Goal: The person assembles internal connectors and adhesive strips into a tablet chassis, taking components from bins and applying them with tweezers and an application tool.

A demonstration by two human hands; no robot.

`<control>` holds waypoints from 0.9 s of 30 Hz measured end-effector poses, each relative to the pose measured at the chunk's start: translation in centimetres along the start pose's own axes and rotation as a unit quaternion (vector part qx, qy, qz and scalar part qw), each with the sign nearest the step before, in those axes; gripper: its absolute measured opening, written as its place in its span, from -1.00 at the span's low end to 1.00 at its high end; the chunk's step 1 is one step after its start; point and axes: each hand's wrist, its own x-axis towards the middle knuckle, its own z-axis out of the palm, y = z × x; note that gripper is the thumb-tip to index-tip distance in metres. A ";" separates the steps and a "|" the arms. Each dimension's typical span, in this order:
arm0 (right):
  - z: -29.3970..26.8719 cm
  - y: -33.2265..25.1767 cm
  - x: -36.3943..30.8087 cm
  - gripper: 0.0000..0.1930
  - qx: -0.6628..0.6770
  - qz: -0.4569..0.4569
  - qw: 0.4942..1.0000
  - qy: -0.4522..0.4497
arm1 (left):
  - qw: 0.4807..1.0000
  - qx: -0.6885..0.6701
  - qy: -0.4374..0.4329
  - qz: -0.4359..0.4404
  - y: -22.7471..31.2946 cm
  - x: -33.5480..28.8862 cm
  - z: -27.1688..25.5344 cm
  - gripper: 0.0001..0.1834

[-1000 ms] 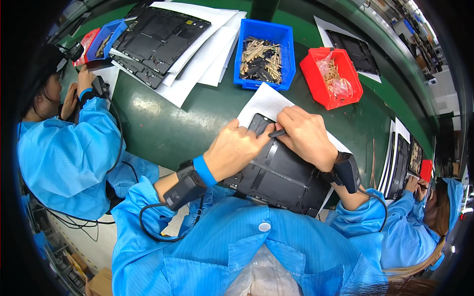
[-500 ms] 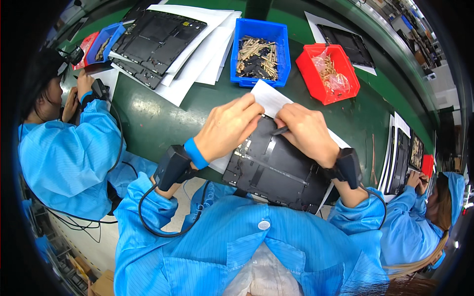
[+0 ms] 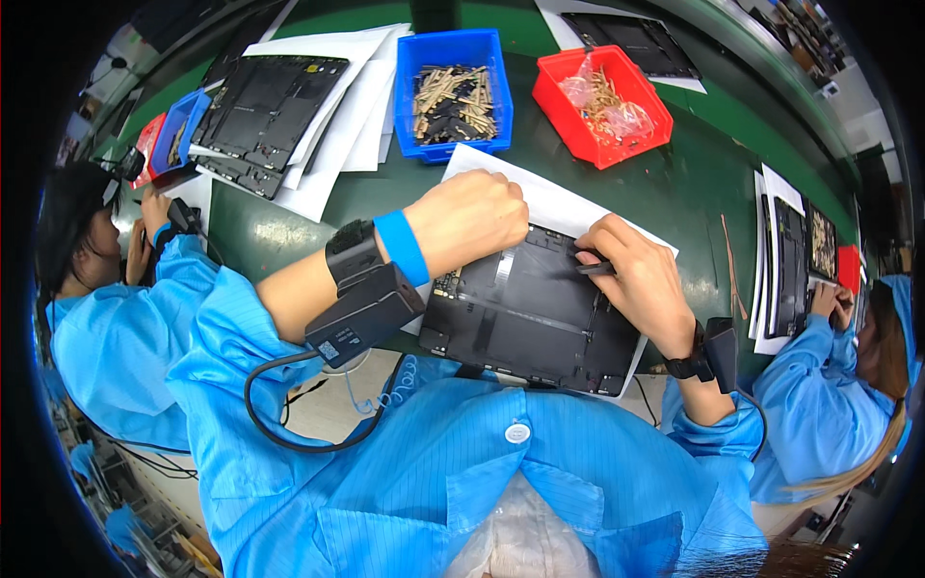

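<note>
In front of me a black device back cover [image 3: 520, 332], with metal strips and small parts along its edges, lies on a white sheet [image 3: 568, 197]. My left hand [image 3: 472, 223] is curled closed at the cover's far edge, left of its middle; what its fingers grip is hidden. Near the far right part of the cover, my right hand [image 3: 644, 275] pinches a slim black stick-like tool [image 3: 595, 269]. The tool's exact kind does not show. Each of my wrists carries a black strapped box, and the left one also a blue band.
Beyond the cover stand a blue bin [image 3: 451, 146] of small brass-coloured and black strips and a red bin [image 3: 588, 149] of similar pieces and clear plastic. More covers [image 3: 275, 106] lie on paper at the left. Co-workers in blue sit at left [image 3: 116, 337] and right [image 3: 819, 414].
My left hand has moved right along the cover's far edge and curled over. My right hand has shifted right and nearer with the tool. The whole view has shifted slightly.
</note>
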 end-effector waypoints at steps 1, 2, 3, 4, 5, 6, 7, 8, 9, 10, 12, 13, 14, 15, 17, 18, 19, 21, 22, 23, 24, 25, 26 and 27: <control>0.0 0.1 -0.3 -0.83 0.002 0.007 1.000 0.003 | 1.000 0.000 -0.001 0.008 0.1 0.4 -0.2 -0.93; 0.0 0.1 -0.6 -0.83 0.005 0.006 1.000 0.006 | 1.000 0.008 -0.009 0.011 0.2 0.7 -0.5 -0.94; 0.1 0.1 -0.8 -0.84 0.009 0.003 1.000 0.007 | 1.000 0.017 -0.018 0.013 0.4 0.9 -0.6 -0.94; 0.1 0.0 -1.0 -0.84 0.011 0.007 1.000 0.010 | 0.999 0.017 -0.020 0.018 0.4 1.1 -0.6 -0.94; 0.2 0.0 -1.2 -0.84 0.012 0.008 1.000 0.011 | 0.999 0.017 -0.033 0.026 0.3 1.1 -0.4 -0.94; 0.2 0.0 -1.3 -0.84 0.013 0.009 1.000 0.013 | 0.998 0.016 -0.046 0.035 0.2 1.2 -0.3 -0.94; 0.2 0.0 -1.5 -0.84 0.014 0.012 1.000 0.015 | 0.998 0.017 -0.046 0.039 0.0 1.1 -0.2 -0.94; 0.2 0.1 -1.7 -0.84 0.015 0.015 1.000 0.019 | 0.999 -0.002 -0.039 0.025 -0.3 0.9 -0.1 -0.94; 0.2 0.2 -1.8 -0.83 0.016 0.019 0.999 0.023 | 0.999 -0.022 -0.031 0.013 -0.7 0.7 0.0 -0.94; 0.3 0.4 -1.8 -0.83 0.017 0.022 0.999 0.025 | 0.999 -0.022 -0.031 0.017 -1.2 0.4 0.1 -0.94; 0.6 0.7 -1.6 -0.80 0.033 0.026 0.999 0.032 | 0.994 -0.104 0.043 0.017 -2.2 -0.5 0.3 -0.91; 0.6 0.8 -1.3 -0.80 0.034 0.025 0.999 0.034 | 0.991 -0.120 0.061 0.003 -2.1 -0.9 0.6 -0.90; 0.7 0.7 -0.9 -0.79 0.037 0.021 0.998 0.048 | 0.991 -0.119 0.060 0.003 -1.8 -1.0 0.9 -0.90; 0.8 0.7 -0.6 -0.78 0.039 0.017 0.997 0.060 | 0.989 -0.127 0.079 -0.013 -1.4 -1.0 0.9 -0.89; 1.1 0.8 0.2 -0.77 0.036 0.011 0.997 0.066 | 0.987 -0.110 0.121 -0.013 -0.9 -0.7 0.8 -0.91; 1.3 0.9 0.4 -0.76 0.031 0.006 0.997 0.070 | 0.986 -0.110 0.121 -0.014 -0.7 -0.5 0.8 -0.91; 1.5 0.9 0.6 -0.76 0.031 0.006 0.997 0.070 | 0.987 -0.106 0.122 -0.001 -0.6 -0.2 1.0 -0.91; 1.7 0.8 0.8 -0.76 0.024 0.005 0.998 0.058 | 0.987 -0.099 0.123 0.015 -0.6 0.2 1.1 -0.89; 1.8 0.8 0.9 -0.76 0.023 0.006 0.998 0.059 | 0.987 -0.099 0.124 0.016 -0.5 0.3 1.1 -0.89; 1.9 0.7 0.8 -0.77 0.027 0.011 0.998 0.054 | 0.989 -0.099 0.113 0.014 -0.4 0.3 1.0 -0.91; 1.9 0.7 0.8 -0.78 0.030 0.016 0.998 0.050 | 0.990 -0.100 0.101 0.013 -0.2 0.4 1.0 -0.92; 1.9 0.7 0.8 -0.78 0.029 0.018 0.998 0.050 | 0.990 -0.100 0.102 0.015 -0.1 0.6 0.9 -0.92; 2.0 0.7 0.8 -0.80 0.029 0.011 0.998 0.053 | 0.992 -0.087 0.087 0.011 0.1 0.9 0.7 -0.93; 2.0 0.7 0.8 -0.81 0.029 0.004 0.998 0.055 | 0.995 -0.074 0.071 0.008 0.1 1.1 0.6 -0.93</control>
